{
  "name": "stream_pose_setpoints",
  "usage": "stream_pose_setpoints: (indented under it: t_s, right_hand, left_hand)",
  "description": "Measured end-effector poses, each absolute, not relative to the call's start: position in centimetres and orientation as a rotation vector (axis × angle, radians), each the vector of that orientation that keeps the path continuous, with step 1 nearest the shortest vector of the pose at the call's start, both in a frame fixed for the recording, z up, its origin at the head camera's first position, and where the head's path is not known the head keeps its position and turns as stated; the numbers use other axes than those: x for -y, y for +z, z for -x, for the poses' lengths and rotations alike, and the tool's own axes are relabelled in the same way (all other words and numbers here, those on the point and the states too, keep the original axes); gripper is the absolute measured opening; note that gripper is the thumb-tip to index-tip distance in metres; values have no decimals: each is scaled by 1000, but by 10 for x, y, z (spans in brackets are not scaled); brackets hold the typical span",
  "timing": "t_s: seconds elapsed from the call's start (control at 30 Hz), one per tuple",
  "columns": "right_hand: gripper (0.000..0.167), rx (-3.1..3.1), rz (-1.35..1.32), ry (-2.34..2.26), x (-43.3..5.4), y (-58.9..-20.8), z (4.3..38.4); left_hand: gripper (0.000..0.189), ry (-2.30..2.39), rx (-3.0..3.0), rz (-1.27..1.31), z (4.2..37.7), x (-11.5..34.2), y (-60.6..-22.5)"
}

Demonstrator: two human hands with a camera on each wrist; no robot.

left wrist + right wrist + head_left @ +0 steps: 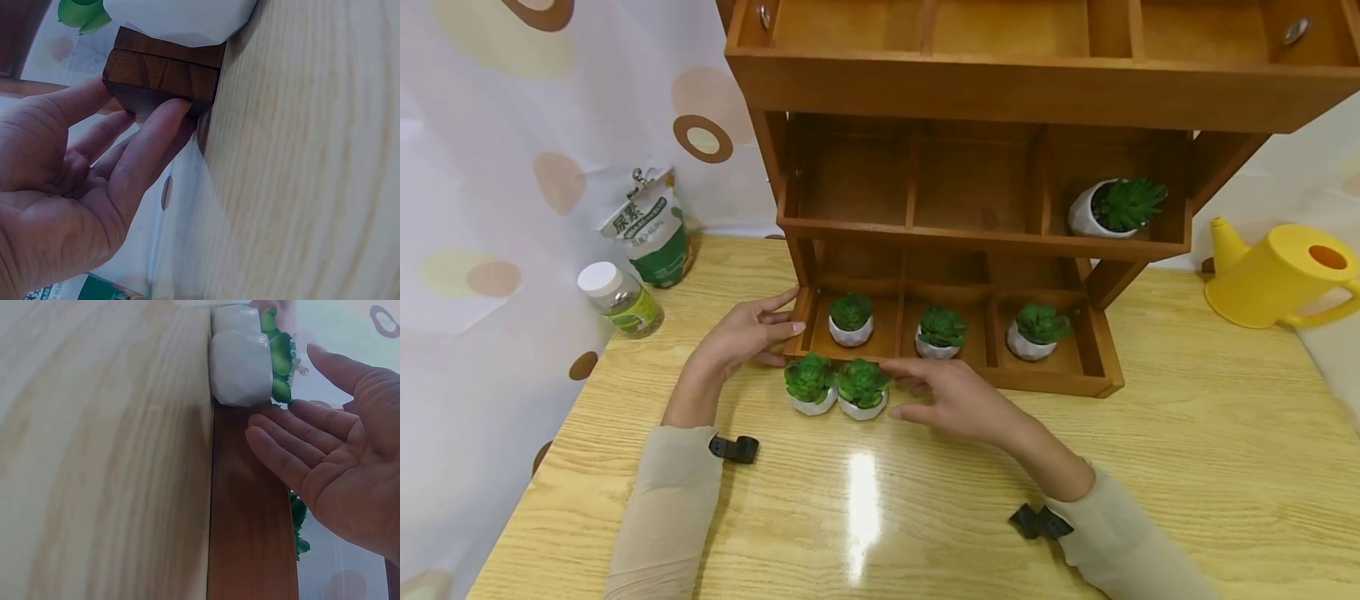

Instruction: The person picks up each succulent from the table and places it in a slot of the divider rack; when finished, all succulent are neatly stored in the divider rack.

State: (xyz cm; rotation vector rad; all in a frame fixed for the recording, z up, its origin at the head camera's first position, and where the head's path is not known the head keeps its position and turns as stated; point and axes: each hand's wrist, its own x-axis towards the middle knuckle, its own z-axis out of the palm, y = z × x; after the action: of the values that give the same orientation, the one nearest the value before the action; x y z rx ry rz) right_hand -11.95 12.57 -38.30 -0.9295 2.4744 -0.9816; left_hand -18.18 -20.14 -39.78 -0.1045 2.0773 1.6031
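Observation:
Two potted succulents stand side by side on the table against the front of the wooden shelf (1045, 379), a left one (810, 398) and a right one (861, 404), each in a white faceted pot. My left hand (741, 333) grips the left end of the bottom tier; in the left wrist view its fingers (153, 134) lie about the wooden corner. Beside the right succulent is my right hand (951, 400), thumb apart from the fingers, fingertips right by the plant. The right wrist view shows that palm (350, 469) with nothing in it.
The bottom tier bears three succulents, left (852, 323), middle (940, 333) and right (1033, 332). Another potted plant (1116, 208) sits above right. A lidded jar (621, 300) and a clipped bag (651, 233) stand left, a yellow watering can (1277, 275) right.

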Motion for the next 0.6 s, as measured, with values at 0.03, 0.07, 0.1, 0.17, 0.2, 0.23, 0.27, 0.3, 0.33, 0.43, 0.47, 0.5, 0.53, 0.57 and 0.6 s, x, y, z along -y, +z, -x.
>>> stream_pose_setpoints:
  t_s: [0.03,0.07,0.1,0.17,0.2,0.23,0.27,0.3,0.33,0.43,0.47,0.5,0.53,0.57,0.6]
  right_hand:
    - [65,-2476,923,-978,-125,-384,120]
    - [65,-2475,916,-979,-124,-384,120]
    - [66,-2475,908,-982,-123,-385,121]
    - [66,-2472,889,-996,-122,-386,121]
    - [65,-2469,879,-1000,-121,-386,121]
    - [64,-2465,872,-1004,-120,-386,121]
    - [63,-2463,866,-1005,-119,-386,121]
    - [63,-2463,863,-1003,-119,-386,121]
    - [62,-2463,859,-1002,-118,-387,121]
    - [62,-2462,834,-999,-116,-387,122]
    - [62,-2458,821,-999,-115,-387,122]
    - [62,-2448,805,-1003,-115,-386,122]
    - [62,-2432,788,-1013,-115,-386,122]
    - [61,-2414,771,-1025,-115,-387,123]
    - [60,-2398,758,-1038,-115,-387,123]
  left_hand:
    - [68,1605,-2076,104,182,201,-397]
    - [69,1605,-2076,104,182,201,-397]
    - [69,1605,-2076,104,182,201,-397]
    - [69,1607,-2075,105,182,201,-397]
    - [69,1607,-2075,105,182,201,-397]
    - [69,1606,-2074,105,181,201,-397]
    - [69,1606,-2074,106,181,201,-398]
    - [68,1606,-2074,107,181,201,-398]
    - [68,1606,-2074,107,182,201,-398]
    - [68,1608,-2070,105,182,200,-396]
    - [68,1608,-2070,104,182,200,-396]
    - [68,1608,-2071,105,182,200,-396]
    - [68,1607,-2072,104,181,200,-395]
    - [68,1606,-2072,104,181,200,-395]
    - [68,1605,-2074,105,181,200,-394]
